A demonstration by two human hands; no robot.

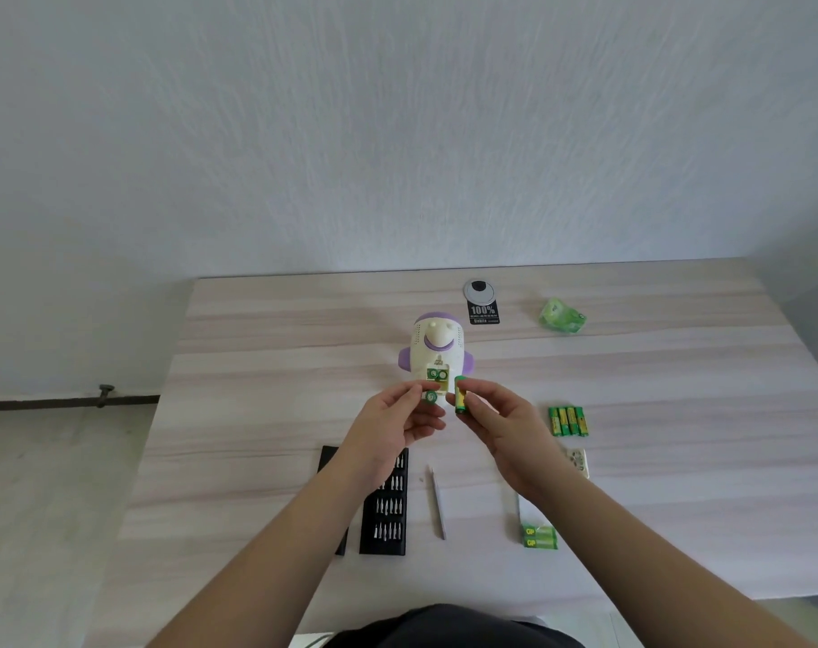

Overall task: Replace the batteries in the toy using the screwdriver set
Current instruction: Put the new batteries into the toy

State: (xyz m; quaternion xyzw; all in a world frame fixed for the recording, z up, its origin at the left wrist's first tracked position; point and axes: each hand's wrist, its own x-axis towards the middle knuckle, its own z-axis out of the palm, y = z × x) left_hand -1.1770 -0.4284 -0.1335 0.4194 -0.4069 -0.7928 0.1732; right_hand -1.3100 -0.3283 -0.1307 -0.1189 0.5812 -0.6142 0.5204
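Note:
A white and purple toy (436, 348) lies on the table with its battery compartment (436, 376) open toward me; two green battery ends show inside. My left hand (398, 420) pinches a green battery (429, 398) end-on, just below the compartment. Beside it, my right hand (503, 425) pinches another green and yellow battery (460, 396) upright. A black screwdriver bit case (385, 512) lies open under my left forearm, and a thin silver screwdriver (437, 502) rests to its right.
Several green batteries (568, 420) lie in a row to the right, with the small white compartment cover (577, 462) below them. Two more batteries (540, 537) lie near the front. Crumpled green wrapping (561, 315) and a round cable grommet (479, 291) with a black tag sit at the back.

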